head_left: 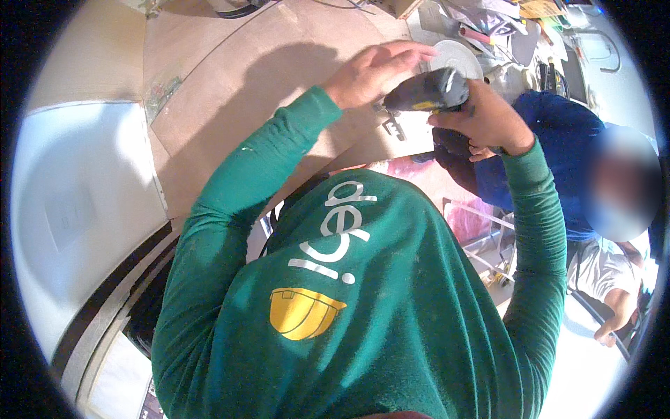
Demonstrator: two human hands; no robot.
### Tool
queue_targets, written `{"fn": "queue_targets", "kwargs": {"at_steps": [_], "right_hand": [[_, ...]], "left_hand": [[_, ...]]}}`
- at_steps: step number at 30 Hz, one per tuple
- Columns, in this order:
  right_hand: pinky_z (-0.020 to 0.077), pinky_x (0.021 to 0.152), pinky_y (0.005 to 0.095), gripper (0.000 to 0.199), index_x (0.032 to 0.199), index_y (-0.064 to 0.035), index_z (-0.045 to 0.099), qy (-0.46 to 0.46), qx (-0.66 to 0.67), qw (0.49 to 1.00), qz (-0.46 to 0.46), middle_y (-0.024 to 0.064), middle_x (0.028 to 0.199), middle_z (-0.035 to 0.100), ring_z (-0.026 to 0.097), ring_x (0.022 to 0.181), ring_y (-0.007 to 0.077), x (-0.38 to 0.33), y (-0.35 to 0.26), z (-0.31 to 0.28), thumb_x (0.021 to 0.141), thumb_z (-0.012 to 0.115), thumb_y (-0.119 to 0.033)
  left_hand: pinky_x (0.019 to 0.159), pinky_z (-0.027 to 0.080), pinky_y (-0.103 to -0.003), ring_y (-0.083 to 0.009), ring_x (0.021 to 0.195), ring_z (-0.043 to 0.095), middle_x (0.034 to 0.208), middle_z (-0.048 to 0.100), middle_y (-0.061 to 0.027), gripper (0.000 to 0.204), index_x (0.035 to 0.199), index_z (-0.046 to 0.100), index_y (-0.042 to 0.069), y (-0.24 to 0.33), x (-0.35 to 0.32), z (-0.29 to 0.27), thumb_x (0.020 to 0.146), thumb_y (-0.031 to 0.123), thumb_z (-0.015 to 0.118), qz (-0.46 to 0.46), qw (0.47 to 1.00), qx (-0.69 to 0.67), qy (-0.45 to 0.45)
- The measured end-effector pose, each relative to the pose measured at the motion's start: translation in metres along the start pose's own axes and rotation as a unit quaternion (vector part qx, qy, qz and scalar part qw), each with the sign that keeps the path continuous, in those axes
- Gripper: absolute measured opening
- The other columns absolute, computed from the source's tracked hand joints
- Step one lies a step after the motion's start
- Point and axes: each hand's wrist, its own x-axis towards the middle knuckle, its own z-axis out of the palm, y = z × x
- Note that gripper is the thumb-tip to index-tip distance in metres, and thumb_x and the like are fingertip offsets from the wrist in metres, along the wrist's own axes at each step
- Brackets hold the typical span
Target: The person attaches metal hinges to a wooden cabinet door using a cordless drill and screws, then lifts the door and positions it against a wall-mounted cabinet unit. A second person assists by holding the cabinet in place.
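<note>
My right hand is wrapped round a dark grey and black power drill with a yellow mark. The drill's body points left, over a brown board. Just beyond it my left hand is raised with its fingers stretched to the right, apart from the drill and holding nothing that I can see. Its fingertips come close to a round whitish disc, which the drill and my right hand partly cover. Below the drill's front end lies a small metal fitting; the drill's tip does not show clearly.
At the back right is a cluttered heap with a red-pink tube. Close on my right stands a person in a dark blue top; another person's arm shows lower down. A white panel stands left.
</note>
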Motion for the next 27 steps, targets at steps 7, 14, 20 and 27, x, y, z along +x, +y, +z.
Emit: {"fn": "queue_targets", "kwargs": {"at_steps": [7, 14, 20, 27], "right_hand": [[0.0551, 0.067, 0.0317, 0.035, 0.119, -0.0014, 0.072, 0.031, 0.096, 0.985, 0.139, 0.0058, 0.090, 0.075, 0.065, 0.075, 0.0111, -0.012, 0.017, -0.005, 0.090, 0.083, -0.018], [0.0576, 0.081, 0.0335, 0.037, 0.121, -0.0030, 0.072, 0.011, 0.117, 0.978, 0.172, 0.0080, 0.102, 0.077, 0.069, 0.089, 0.0149, -0.012, 0.006, 0.004, 0.090, 0.083, -0.021], [0.0576, 0.085, 0.0367, 0.040, 0.121, -0.0026, 0.072, 0.022, 0.083, 0.987, 0.135, 0.0111, 0.103, 0.078, 0.071, 0.091, 0.0199, -0.010, 0.011, 0.007, 0.088, 0.084, -0.022], [0.0576, 0.086, 0.0383, 0.042, 0.121, -0.0026, 0.073, 0.035, 0.071, 0.992, 0.097, 0.0137, 0.102, 0.078, 0.073, 0.092, 0.0232, -0.009, 0.016, 0.009, 0.087, 0.084, -0.024]], "left_hand": [[0.098, 0.056, -0.041, -0.0312, 0.106, 0.073, 0.117, 0.076, -0.0166, 0.043, 0.139, 0.067, 0.014, -0.077, -0.045, -0.004, 0.097, 0.004, 0.058, -0.091, 0.975, 0.201, -0.003], [0.102, 0.053, -0.044, -0.0336, 0.110, 0.069, 0.122, 0.073, -0.0171, 0.051, 0.146, 0.059, 0.013, -0.063, -0.040, -0.001, 0.097, 0.003, 0.061, -0.094, 0.953, 0.281, -0.057], [0.103, 0.051, -0.047, -0.0344, 0.114, 0.065, 0.121, 0.072, -0.0155, 0.053, 0.149, 0.057, 0.012, -0.069, -0.044, -0.002, 0.098, 0.006, 0.065, -0.061, 0.953, 0.291, -0.057], [0.106, 0.048, -0.048, -0.0338, 0.116, 0.063, 0.124, 0.071, -0.0139, 0.053, 0.150, 0.056, 0.012, -0.073, -0.048, 0.001, 0.098, 0.006, 0.065, -0.064, 0.949, 0.303, -0.051]]}}
